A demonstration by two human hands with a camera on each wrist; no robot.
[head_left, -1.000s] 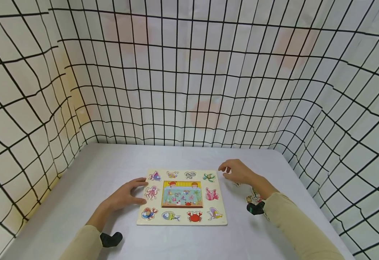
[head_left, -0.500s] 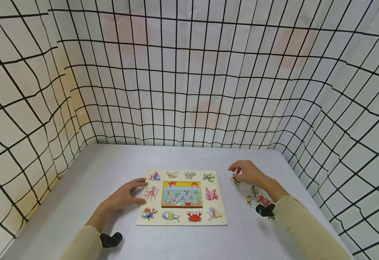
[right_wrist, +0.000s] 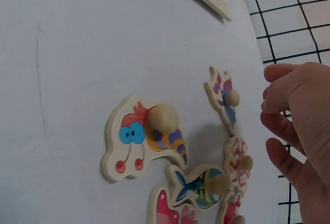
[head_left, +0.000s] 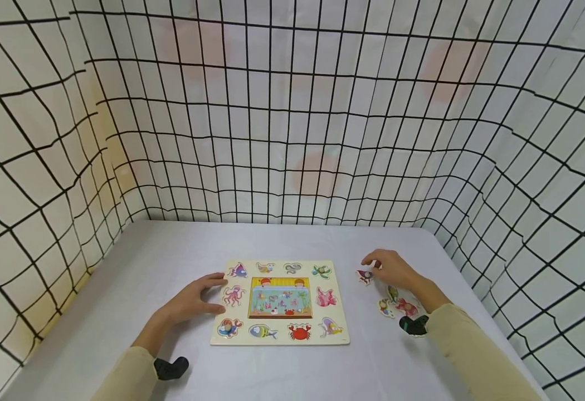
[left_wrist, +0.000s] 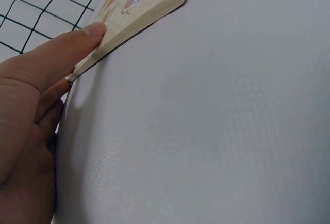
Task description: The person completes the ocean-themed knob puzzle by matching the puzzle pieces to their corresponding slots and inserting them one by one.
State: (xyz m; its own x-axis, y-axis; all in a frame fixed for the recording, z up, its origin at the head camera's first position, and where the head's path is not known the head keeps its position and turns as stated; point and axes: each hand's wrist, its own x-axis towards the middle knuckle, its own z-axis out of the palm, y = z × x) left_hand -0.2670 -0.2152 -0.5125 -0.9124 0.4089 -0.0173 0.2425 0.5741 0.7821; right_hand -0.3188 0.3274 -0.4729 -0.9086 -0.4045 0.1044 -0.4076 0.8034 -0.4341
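Observation:
In the head view, my left hand [head_left: 192, 301] rests at the left edge of a wooden peg puzzle board [head_left: 340, 337]. Its thumb [left_wrist: 85, 41] lies on the board's rim in the left wrist view, with the other fingers low beside the edge. Right of the board my right hand [head_left: 390, 270] hovers by a purple fish puzzle piece [head_left: 364, 276], fingers loosely bent. In the right wrist view, a gap shows between those fingers and the fish's wooden knob [right_wrist: 232, 98]; nothing is visible in the hand.
Several loose knobbed pieces lie below the right hand, among them a blue-eyed striped piece [right_wrist: 131, 136], a yellow-and-blue fish piece [right_wrist: 198, 188] and a pink starfish piece [head_left: 406, 307]. A black wire grid [head_left: 292, 128] encloses the white table [head_left: 272, 239] at the back and sides.
My right hand has moved right, from beside the board's upper right corner to the loose pieces, and the purple fish piece has come into view under it. The left hand stays put.

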